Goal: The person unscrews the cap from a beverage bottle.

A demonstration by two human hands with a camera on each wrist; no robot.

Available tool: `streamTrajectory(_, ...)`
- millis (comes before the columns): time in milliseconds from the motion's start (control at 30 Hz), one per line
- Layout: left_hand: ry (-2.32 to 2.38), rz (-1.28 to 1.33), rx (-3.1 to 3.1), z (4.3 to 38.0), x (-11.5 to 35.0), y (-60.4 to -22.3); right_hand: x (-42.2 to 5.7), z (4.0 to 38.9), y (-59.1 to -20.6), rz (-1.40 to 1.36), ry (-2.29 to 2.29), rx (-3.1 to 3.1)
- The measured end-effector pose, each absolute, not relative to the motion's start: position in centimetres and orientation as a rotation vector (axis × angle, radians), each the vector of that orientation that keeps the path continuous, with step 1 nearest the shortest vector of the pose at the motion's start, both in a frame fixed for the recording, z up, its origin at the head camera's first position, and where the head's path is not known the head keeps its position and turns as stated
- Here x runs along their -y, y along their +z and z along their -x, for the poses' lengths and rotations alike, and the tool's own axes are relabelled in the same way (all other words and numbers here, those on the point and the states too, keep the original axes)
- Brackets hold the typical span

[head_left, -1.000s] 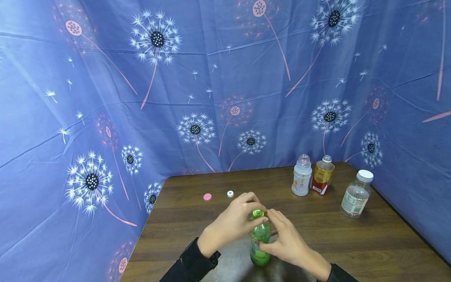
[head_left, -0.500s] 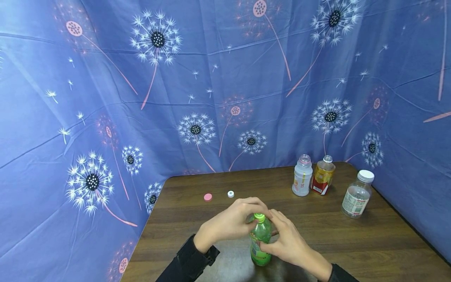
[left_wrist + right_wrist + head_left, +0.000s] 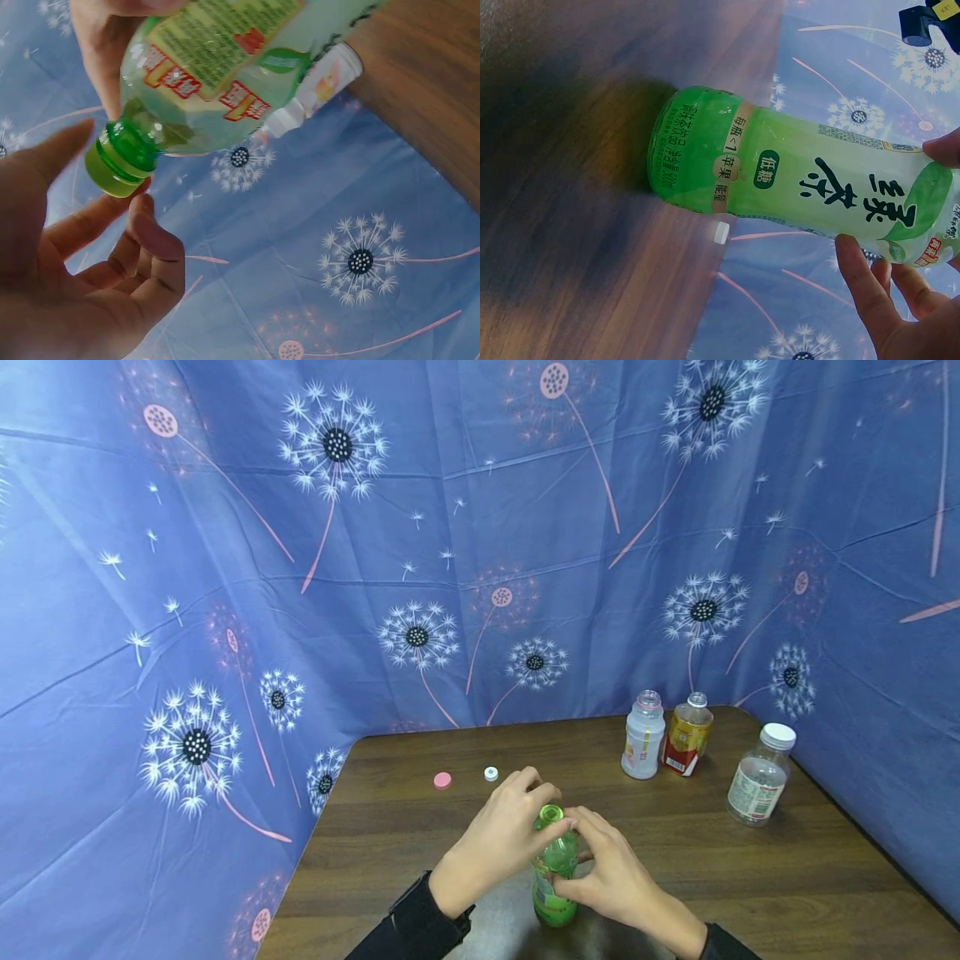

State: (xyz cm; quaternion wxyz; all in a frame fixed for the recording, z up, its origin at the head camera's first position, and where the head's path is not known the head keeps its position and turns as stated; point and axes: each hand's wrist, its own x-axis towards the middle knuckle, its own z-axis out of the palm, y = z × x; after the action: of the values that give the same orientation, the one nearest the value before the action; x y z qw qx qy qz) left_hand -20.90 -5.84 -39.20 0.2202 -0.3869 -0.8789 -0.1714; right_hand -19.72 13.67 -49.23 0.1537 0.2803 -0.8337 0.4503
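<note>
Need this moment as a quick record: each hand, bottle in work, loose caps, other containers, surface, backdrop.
left_hand: left hand around green cap; thumb apart from it, finger contact unclear
right_hand: right hand holds green bottle
bottle_pose: upright on table
green_cap: on bottle
loose_caps: pink cap, white cap, both on table
other_containers: white bottle, uncapped; yellow-and-red-labelled bottle beside it; clear jar, white lid on
surface: brown, wood-look
backdrop: blue cloth, dandelion print
</note>
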Motion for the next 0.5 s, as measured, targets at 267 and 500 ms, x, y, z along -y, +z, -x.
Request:
streamTrajectory(267, -0.587, 1.183, 2.481, 21.0, 6.0, -38.6, -13.7, 19.7, -49.1, -0.786, 1.294, 2.402)
streamTrajectory(500, -0.652, 1.31, 2.508, 21.1, 6.6, -37.9, -13.8, 19.8, -49.3, -0.83, 1.311, 2.382)
